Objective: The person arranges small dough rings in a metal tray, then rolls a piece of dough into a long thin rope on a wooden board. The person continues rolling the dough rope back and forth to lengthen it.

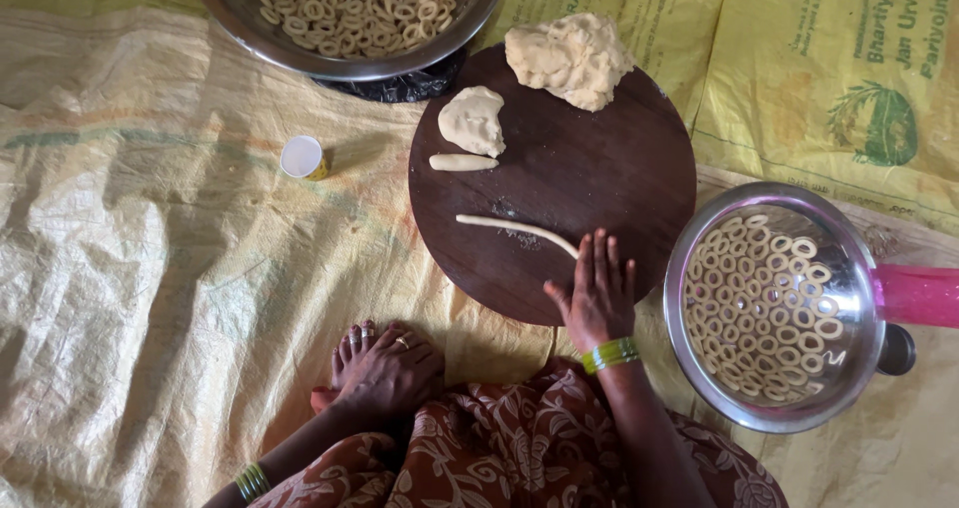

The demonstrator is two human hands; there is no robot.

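— Look, the right hand (pixel 597 293) is lying flat on the round wooden board (pixel 589 183), fingers stretched out and open, pressing on the end of a thin dough rope (pixel 514 230). It is not gripping anything.

— Where is the rope sitting?

— Near the middle of the board, running from the centre down toward five o'clock, where the fingertips are touching it.

— And the other hand?

— The left hand (pixel 392 368) is resting on the person's foot (pixel 352 346), fingers loosely curled over it, holding nothing.

— Is much done?

— I am thinking quite a lot. The steel bowl (pixel 859 268) at three o'clock from the board is holding many little dough rings (pixel 764 303), and the big steel bowl (pixel 230 8) up at eleven o'clock is looking nearly full of them too.

— What is left?

— A big dough lump (pixel 569 58) is sitting at twelve o'clock on the board, a smaller flat piece (pixel 473 120) at ten o'clock, and a short stub (pixel 462 162) just below that. So plenty of dough is waiting. A small paper cup (pixel 303 156) is standing on the yellow sheet (pixel 150 268) at nine o'clock.
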